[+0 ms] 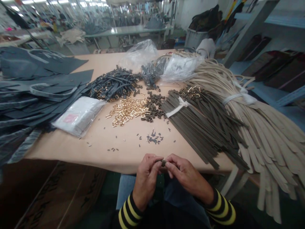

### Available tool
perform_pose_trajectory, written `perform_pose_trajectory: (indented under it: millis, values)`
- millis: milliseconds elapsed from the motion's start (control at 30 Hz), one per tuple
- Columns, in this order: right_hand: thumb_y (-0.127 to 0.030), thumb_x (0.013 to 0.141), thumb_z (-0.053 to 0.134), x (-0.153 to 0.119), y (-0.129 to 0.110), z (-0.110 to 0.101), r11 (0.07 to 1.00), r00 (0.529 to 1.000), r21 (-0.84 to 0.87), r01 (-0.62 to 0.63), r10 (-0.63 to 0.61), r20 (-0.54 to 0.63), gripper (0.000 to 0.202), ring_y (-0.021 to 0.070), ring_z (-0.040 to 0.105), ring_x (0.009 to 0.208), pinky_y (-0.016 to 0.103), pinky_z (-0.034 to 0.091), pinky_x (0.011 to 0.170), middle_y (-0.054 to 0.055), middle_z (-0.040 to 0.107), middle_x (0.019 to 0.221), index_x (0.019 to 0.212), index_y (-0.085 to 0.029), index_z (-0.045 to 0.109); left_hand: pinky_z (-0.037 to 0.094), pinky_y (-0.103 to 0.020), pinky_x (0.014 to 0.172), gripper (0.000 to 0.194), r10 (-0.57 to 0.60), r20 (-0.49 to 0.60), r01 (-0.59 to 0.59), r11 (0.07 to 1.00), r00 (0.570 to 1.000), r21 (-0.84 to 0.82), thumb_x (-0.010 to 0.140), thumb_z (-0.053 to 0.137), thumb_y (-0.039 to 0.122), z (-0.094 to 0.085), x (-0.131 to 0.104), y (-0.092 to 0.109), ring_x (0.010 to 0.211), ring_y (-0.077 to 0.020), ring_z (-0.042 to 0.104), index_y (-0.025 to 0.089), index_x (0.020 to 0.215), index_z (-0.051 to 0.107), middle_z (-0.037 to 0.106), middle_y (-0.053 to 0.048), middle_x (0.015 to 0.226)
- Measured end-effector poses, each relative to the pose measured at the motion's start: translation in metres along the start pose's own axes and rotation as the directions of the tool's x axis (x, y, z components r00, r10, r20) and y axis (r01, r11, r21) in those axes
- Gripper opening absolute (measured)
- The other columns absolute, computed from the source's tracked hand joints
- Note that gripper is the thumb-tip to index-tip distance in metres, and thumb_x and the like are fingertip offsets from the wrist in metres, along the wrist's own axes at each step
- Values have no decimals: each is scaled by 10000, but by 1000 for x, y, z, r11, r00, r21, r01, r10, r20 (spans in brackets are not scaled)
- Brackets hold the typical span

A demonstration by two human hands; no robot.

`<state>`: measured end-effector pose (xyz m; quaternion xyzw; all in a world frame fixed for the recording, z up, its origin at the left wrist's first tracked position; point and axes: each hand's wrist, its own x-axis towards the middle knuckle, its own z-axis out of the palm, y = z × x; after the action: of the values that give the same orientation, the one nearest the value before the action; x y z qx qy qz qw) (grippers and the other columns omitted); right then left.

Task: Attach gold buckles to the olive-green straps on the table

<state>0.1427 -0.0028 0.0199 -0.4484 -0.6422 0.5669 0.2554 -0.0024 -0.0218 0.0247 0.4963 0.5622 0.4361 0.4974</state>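
Both hands meet at the table's front edge, pinching one small olive strap loop (163,163) between fingertips. My left hand (149,170) is closed on its left end and my right hand (182,170) on its right end. The fingers cover most of the loop. Beyond them on the table lie small dark cut pieces (154,138), loosely scattered. Farther back is a pile of gold buckles (130,109), with a heap of similar olive loops (154,106) touching its right side.
Olive straps (190,124) tied with a white band lie to the right, beside long beige straps (267,124) hanging over the edge. Dark buckled straps (114,83), a plastic-wrapped packet (79,115) and grey cut panels (43,92) are at left. Clear plastic bags (140,54) lie at the back.
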Motion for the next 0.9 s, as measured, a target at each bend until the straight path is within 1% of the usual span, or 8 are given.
perform_pose_trajectory:
  millis: [133,200,433,533,600,700,767,900]
  values:
    - [-375,845,394,0,0,7,999,999,19,-45,44,19,214,118,506,552,236,383,566,-25,536,589,885,-167,426,403,-203,457,153,-195,78,206,960,978,-189,705,555,290,3,1,-3,457,-80,481,139,719,530,525,19,584]
    - [-396,836,412,2,0,9,997,997,32,-65,63,40,250,130,538,587,245,396,586,-10,579,640,947,-172,400,390,-198,442,197,-217,121,241,939,969,-244,701,562,323,5,1,-4,446,-82,479,143,675,487,510,27,537]
    - [-378,864,331,11,-2,-3,995,996,-103,-17,26,84,306,124,506,587,237,377,573,9,537,611,669,-174,450,361,-196,443,295,-207,194,252,936,959,-245,744,496,405,-3,13,-11,412,-64,417,144,611,462,465,34,487]
    - [-380,850,342,19,1,-12,993,996,-109,-50,57,68,301,108,457,527,223,349,514,-10,489,576,672,-170,464,375,-209,448,293,-190,251,208,977,949,-49,769,448,393,-15,34,-7,422,-78,431,145,615,477,472,26,497]
    - [-399,841,344,26,6,-17,993,995,-77,-92,94,25,307,93,409,477,212,320,467,-24,450,557,678,-167,463,409,-229,511,240,-82,185,44,979,979,198,791,427,330,-26,59,-2,509,-107,493,138,690,530,534,-5,576]
    - [-445,821,348,36,15,-20,987,988,37,-156,156,3,313,73,353,434,201,289,427,-28,450,583,723,-165,446,435,-271,673,176,248,64,-234,755,967,612,792,437,208,-48,110,7,734,-155,543,125,877,566,599,-76,826]
    - [-478,804,358,39,18,-21,976,983,113,-186,184,23,325,65,334,421,195,274,412,-26,461,605,751,-166,432,423,-304,732,182,362,81,-266,499,929,825,797,425,170,-62,145,10,796,-179,526,129,895,572,592,-91,863]
    - [-518,786,370,40,18,-22,956,975,193,-221,214,55,354,60,320,418,187,247,397,-34,447,592,753,-169,425,403,-357,737,136,345,93,-246,431,934,868,767,466,164,-77,191,8,784,-214,506,130,779,597,572,-101,819]
